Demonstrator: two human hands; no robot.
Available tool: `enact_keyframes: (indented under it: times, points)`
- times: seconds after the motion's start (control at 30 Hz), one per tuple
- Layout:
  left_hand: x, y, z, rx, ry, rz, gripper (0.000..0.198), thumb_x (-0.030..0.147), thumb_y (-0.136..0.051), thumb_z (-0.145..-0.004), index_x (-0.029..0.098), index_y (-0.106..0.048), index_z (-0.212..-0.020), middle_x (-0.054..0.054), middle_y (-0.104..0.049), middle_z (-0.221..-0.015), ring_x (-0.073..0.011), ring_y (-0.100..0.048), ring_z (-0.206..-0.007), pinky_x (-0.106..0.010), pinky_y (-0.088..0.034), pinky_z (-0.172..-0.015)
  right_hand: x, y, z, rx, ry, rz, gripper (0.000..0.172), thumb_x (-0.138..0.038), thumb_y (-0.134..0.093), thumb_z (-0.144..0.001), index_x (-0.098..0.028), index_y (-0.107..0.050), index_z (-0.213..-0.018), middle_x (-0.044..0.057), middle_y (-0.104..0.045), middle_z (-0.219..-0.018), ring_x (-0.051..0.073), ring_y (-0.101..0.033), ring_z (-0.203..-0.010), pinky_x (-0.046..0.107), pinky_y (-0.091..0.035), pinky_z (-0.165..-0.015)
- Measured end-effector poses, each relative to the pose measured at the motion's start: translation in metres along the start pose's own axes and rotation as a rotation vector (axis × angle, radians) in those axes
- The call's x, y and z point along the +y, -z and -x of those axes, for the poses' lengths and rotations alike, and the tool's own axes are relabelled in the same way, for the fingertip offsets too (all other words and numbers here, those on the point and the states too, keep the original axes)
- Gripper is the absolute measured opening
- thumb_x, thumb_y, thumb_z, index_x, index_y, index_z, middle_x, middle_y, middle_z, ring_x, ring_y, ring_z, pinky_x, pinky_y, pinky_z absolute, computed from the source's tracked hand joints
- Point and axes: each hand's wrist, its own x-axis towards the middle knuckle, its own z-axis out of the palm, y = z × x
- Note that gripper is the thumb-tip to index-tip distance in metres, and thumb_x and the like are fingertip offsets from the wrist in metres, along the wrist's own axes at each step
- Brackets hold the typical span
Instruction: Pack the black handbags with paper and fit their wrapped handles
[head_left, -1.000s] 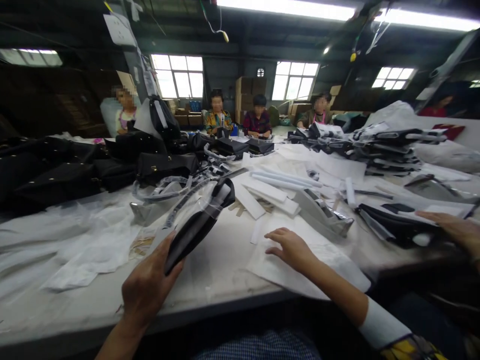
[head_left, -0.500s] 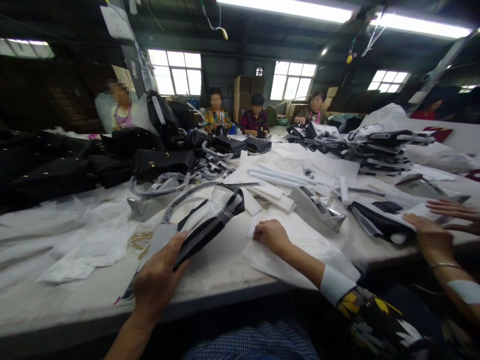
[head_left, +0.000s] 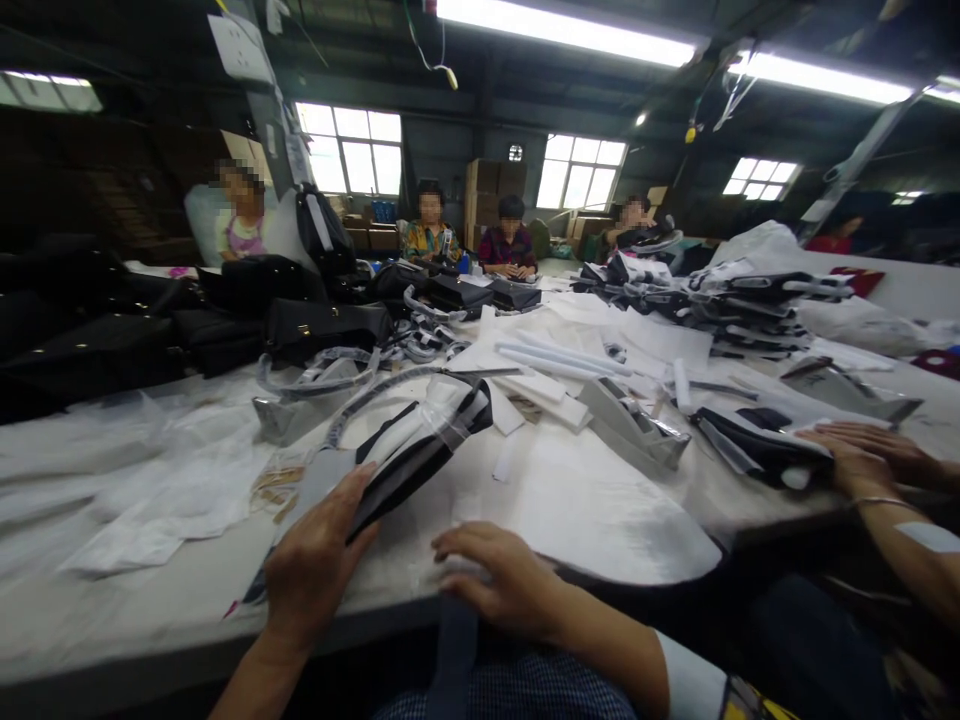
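Gripping the bag (head_left: 409, 455), left hand (head_left: 315, 560); right hand (head_left: 495, 580) flat.

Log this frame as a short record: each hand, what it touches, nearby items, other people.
left hand: grips the near end of a flat black bag panel in clear plastic wrap
right hand: palm down, fingers spread, at the near edge of the white worktable; holds nothing
nearby: white tissue sheet, grey tape dispenser
far left: black handbags
others: co-worker's hands rest on a black piece at right; four people seated at the far end
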Motion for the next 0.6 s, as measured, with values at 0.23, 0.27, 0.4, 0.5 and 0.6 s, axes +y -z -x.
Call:
enact_keyframes:
  times: [0.23, 0.27, 0.4, 0.5, 0.6]
  points:
    - [0.000, -0.002, -0.002, -0.008, -0.013, 0.061, 0.062, 0.024, -0.058, -0.093, 0.021, -0.035, -0.151, -0.008, -0.062, -0.137, -0.0253, -0.069, -0.106, -0.033, -0.052, -0.089, 0.034, -0.028, -0.018, -0.056, -0.135, 0.250, 0.082, -0.055, -0.065, -0.085, -0.014, -0.038, -0.151, 0.020, -0.030, -0.158, 0.038, -0.022, -0.148, 0.056, -0.019, -0.120]
    - [0.001, -0.002, -0.003, -0.008, -0.011, 0.062, 0.062, 0.023, -0.059, -0.093, 0.021, -0.035, -0.150, -0.008, -0.062, -0.137, -0.0254, -0.069, -0.106, -0.033, -0.052, -0.090, 0.037, -0.030, -0.025, -0.084, -0.086, 0.268, 0.081, -0.058, -0.062, -0.087, -0.013, -0.038, -0.151, 0.020, -0.030, -0.158, 0.037, -0.022, -0.148, 0.056, -0.018, -0.120]
    - [0.005, -0.005, -0.008, 0.013, 0.008, 0.041, 0.063, 0.020, -0.062, -0.091, 0.021, -0.038, -0.149, -0.009, -0.063, -0.135, -0.0260, -0.069, -0.106, -0.033, -0.052, -0.089, 0.050, -0.031, -0.072, -0.094, 0.167, 0.341, 0.072, -0.056, -0.055, -0.092, -0.014, -0.040, -0.149, 0.018, -0.038, -0.155, 0.033, -0.030, -0.145, 0.053, -0.022, -0.120]
    - [0.011, -0.010, -0.012, 0.047, 0.000, 0.041, 0.063, 0.018, -0.063, -0.089, 0.021, -0.040, -0.148, -0.008, -0.064, -0.134, -0.0251, -0.069, -0.106, -0.033, -0.052, -0.088, 0.056, -0.033, -0.109, -0.008, 0.312, 0.380, 0.056, -0.043, -0.059, -0.093, -0.015, -0.051, -0.141, 0.014, -0.050, -0.148, 0.028, -0.039, -0.141, 0.043, -0.029, -0.119]
    - [0.016, -0.012, -0.016, 0.051, -0.036, 0.037, 0.063, 0.013, -0.062, -0.088, 0.021, -0.041, -0.147, -0.008, -0.062, -0.136, -0.0247, -0.067, -0.111, -0.034, -0.052, -0.090, 0.055, -0.040, -0.114, 0.096, 0.274, 0.399, 0.048, -0.032, -0.058, -0.094, -0.012, -0.054, -0.137, 0.018, -0.057, -0.140, 0.032, -0.047, -0.135, 0.047, -0.035, -0.116]
